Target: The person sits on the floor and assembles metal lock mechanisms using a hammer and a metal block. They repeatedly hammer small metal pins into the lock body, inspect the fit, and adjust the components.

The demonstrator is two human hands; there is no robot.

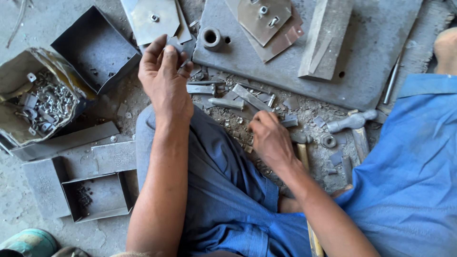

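We see, from above, a person seated on a grey concrete floor [14, 209] in blue trousers, both bare forearms reaching forward. The left hand [164, 78] is raised and closed in a pinch, thumb against fingertips, on a small flat grey metal plate [177, 44]; the plate lies between the fingers, its visible end pointing away from the person towards the top of the view, its long axis running roughly along the fingers, though most of it is hidden. The right hand [270, 138] is lower, curled, with its fingertips down among a scatter of small grey metal strips and offcuts [228, 97]; we cannot tell whether it grips anything.

Just beside the right hand lies a hammer with a wooden handle [312, 235], the shaft running towards the person under the right forearm. A second steel hammer head [352, 121] lies further right, near a small steel ring [328, 141].

Beyond the hands we see a thick grey steel slab [371, 62] carrying a short steel bushing [211, 37], bent sheet pieces with nuts [264, 16] and a grey rectangular bar [323, 40].

To the left stand an open folded sheet-metal box [95, 47], a worn cardboard carton of small shiny metal parts [43, 102] and a shallow sheet-metal tray [97, 196]
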